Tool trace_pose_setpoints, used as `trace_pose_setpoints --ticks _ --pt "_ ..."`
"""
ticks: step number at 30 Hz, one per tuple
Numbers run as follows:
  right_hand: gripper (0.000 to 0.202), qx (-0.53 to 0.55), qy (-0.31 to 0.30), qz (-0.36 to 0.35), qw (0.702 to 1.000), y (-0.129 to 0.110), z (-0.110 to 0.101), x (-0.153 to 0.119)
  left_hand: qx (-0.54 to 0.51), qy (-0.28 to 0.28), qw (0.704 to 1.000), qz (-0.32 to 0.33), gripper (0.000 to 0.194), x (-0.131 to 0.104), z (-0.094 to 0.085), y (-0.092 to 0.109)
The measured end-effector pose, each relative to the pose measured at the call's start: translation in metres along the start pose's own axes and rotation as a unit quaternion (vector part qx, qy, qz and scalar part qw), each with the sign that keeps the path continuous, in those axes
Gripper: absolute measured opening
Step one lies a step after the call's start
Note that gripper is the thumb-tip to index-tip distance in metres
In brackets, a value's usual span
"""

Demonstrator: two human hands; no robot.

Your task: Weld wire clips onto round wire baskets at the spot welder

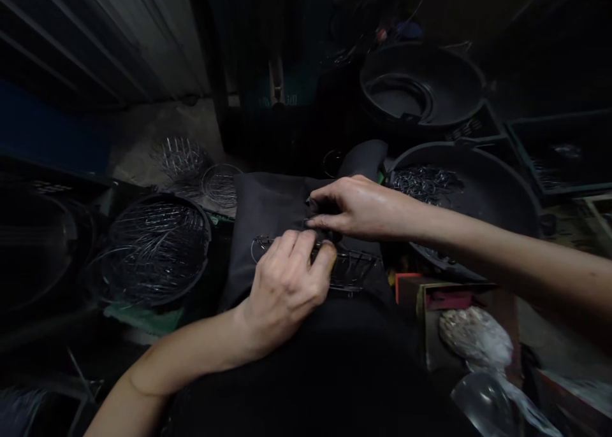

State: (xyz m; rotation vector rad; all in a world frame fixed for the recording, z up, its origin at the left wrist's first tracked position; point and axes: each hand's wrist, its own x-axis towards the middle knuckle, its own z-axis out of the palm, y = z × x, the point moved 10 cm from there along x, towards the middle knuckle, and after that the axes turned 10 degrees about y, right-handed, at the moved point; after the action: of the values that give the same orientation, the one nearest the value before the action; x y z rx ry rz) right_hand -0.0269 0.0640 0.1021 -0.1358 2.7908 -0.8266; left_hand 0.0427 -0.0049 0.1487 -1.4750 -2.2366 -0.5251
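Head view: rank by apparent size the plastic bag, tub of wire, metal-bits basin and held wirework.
1. Metal-bits basin
2. Tub of wire
3. Plastic bag
Wirework: unsure, partly hidden by the left hand.

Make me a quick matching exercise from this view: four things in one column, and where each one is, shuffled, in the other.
Things
1. Left hand
2. Wires
3. Plastic bag
4. Right hand

Places
A. In the round bin on the left
B. Just beyond the other hand, over the dark cloth
C. Closed over the wire frame
D. At the lower right of the view

Pairs: 1-C, 2-A, 3-D, 4-B
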Motion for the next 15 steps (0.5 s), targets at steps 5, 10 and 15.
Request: trace_pose_setpoints --ticks 5,10,15 --pt "0.01 0.028 0.027 -0.03 0.999 -0.012 0.003 -0.011 0.027 -0.033 0.999 0.007 0.019 -0.001 0.001 0.002" --pt "0.012 0.049 0.037 -0.022 0.998 -0.015 0.006 -0.019 0.023 -0.07 0.997 0.029 0.025 0.003 0.002 0.008" --pt "0.007 0.009 0.131 0.06 0.989 0.022 -0.028 -0.015 -0.049 -0.113 0.99 0.064 0.031 -0.019 0.01 0.022"
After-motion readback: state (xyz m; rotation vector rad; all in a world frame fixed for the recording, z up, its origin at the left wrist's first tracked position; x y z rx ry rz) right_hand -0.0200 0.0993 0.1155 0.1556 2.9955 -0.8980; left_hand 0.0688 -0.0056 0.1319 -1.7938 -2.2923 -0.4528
